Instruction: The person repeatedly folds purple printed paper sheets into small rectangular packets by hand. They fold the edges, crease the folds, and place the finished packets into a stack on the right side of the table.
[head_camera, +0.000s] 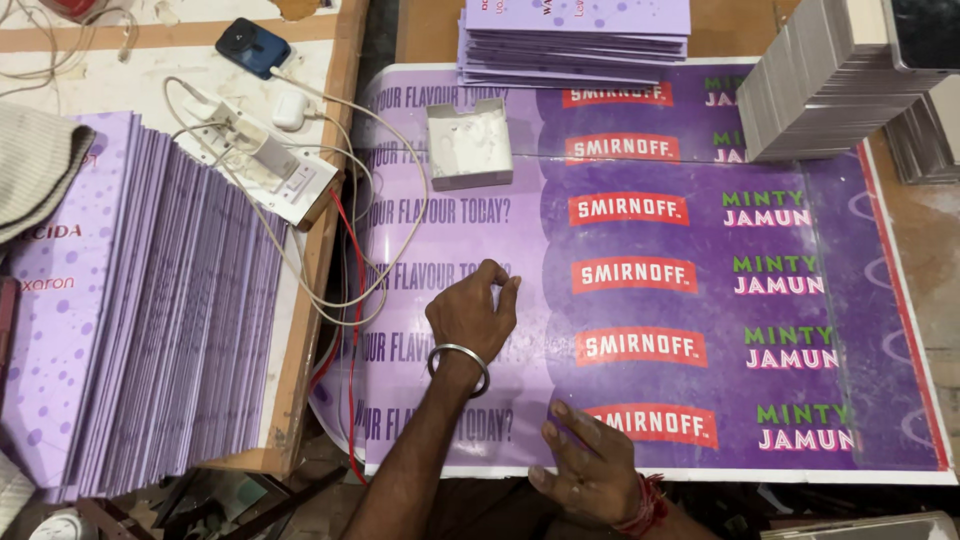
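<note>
— Where were the hands?

— I saw my left hand (472, 312), steel bangle (459, 368) on the wrist, resting on the purple printed sheet (640, 400), fingers curled and pinched together; whether they gripped anything, I couldn't tell; my right hand (588, 468) lay flat and loose on its near edge, holding nothing.

— And around them?

— 1 small white box (469, 144) sat on the sheet's far part; 2 purple card stacks, one far (575, 40), one left (150, 300).

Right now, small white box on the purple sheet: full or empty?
Empty: the white box sits open-topped on the purple printed sheet, its bare white floor showing.
</note>
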